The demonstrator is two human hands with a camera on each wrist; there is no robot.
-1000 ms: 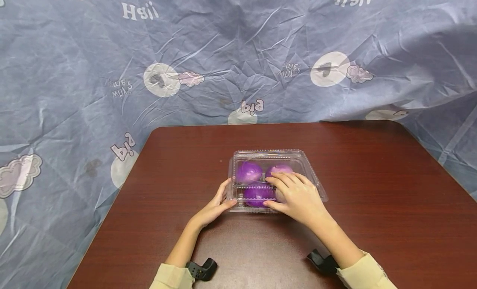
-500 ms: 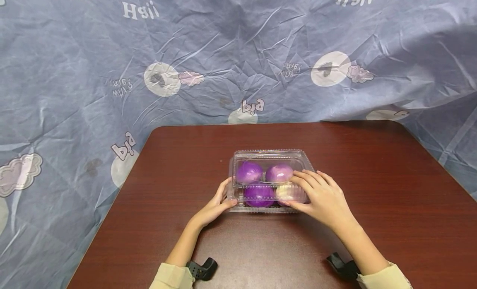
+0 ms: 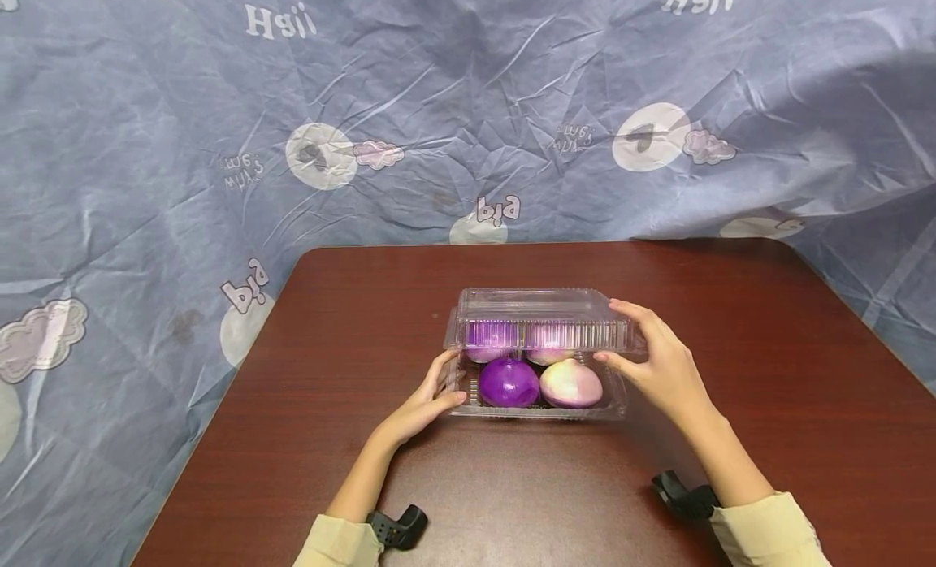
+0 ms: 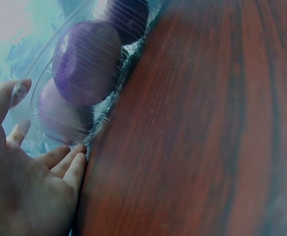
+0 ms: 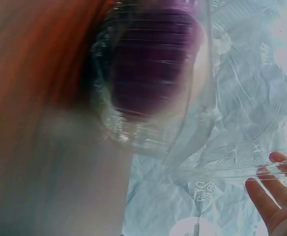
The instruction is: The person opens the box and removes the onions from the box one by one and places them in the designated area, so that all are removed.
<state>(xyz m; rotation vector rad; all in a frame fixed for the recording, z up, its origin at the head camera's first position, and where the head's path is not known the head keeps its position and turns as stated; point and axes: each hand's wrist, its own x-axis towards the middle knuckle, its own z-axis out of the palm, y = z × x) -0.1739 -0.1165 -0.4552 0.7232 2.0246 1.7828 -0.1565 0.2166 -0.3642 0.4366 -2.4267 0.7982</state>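
A clear plastic clamshell container (image 3: 439, 339) holds several purple onions (image 3: 509, 383), the front right one paler than its neighbour. Its hinged lid (image 3: 530, 305) is raised at the front, uncovering the front onions while the back ones show through it. My left hand (image 3: 422, 404) holds the container's left side; in the left wrist view the thumb is at the rim (image 4: 18, 96) and the other fingers lie low along the wall. At the lid's right edge my right hand (image 3: 671, 372) grips, thumb below and fingers above. The right wrist view shows those fingertips (image 5: 264, 177) against the clear edge.
Everything stands on a dark red-brown wooden table (image 3: 351, 307) with rounded far corners. Behind it hangs a creased grey-blue printed cloth (image 3: 468, 104). A black strap mount (image 3: 398, 526) sits at the left wrist and another mount (image 3: 683, 498) at the right.
My right hand has moved right from over the onions to the lid's right edge, and the lid's front has risen. The left hand stays where it was.
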